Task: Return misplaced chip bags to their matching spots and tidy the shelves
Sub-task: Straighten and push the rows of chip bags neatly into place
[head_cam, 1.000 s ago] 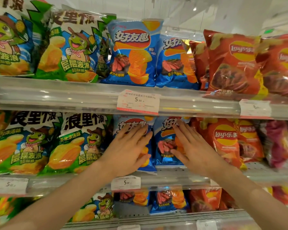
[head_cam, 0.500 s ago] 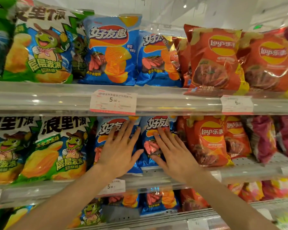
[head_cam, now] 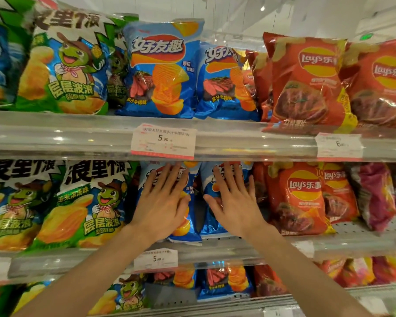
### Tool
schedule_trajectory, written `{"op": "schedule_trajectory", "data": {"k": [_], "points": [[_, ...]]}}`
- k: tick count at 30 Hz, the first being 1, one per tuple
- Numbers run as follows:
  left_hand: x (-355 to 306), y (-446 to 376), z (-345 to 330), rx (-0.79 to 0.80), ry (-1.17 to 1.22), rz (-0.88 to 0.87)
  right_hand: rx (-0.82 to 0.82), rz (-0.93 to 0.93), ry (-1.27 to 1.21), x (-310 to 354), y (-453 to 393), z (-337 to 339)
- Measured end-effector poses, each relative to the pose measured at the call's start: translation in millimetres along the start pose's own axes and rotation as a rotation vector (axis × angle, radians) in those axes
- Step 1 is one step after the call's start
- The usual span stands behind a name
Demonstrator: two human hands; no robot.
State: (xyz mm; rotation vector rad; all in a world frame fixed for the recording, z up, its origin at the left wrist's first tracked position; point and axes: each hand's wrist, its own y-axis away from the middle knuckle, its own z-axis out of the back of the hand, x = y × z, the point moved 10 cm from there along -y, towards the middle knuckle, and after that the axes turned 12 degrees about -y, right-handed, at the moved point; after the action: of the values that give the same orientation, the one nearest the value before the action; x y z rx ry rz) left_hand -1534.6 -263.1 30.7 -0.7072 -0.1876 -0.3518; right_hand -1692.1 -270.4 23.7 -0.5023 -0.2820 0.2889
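On the middle shelf (head_cam: 352,242), your left hand (head_cam: 162,202) lies flat on the front of one blue chip bag (head_cam: 188,232), fingers straight and spread wide, holding nothing. Your right hand (head_cam: 234,202) rests the same way on the blue bag beside it (head_cam: 209,225), fingers fanned out and thumb pointing left toward the gap between the two bags. Both bags stand upright, side by side, at the front edge of the shelf above a white price tag (head_cam: 155,259).

To the left of them stand the green bags with a cartoon frog (head_cam: 82,209); to the right stand the red bags (head_cam: 300,200), then a purple bag (head_cam: 375,193) that is too blurred to read.

On the top shelf (head_cam: 55,136) the same order runs across: green frog bags (head_cam: 64,65), two blue bags (head_cam: 162,69), then red bags (head_cam: 306,83), with a larger price tag (head_cam: 164,141) clipped to the rail under the blue ones.

On the bottom shelf (head_cam: 238,302) more blue bags (head_cam: 224,281) sit under your hands, seemingly in the same column, though the rail hides their tops.
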Motion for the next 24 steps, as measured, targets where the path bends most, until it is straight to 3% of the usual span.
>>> {"op": "schedule_trajectory", "data": {"k": [24], "points": [[3.7,2.8,4.9,-0.012,-0.033,0.138,-0.048,-0.034,0.029,-1.5,6.6,-4.4]]}}
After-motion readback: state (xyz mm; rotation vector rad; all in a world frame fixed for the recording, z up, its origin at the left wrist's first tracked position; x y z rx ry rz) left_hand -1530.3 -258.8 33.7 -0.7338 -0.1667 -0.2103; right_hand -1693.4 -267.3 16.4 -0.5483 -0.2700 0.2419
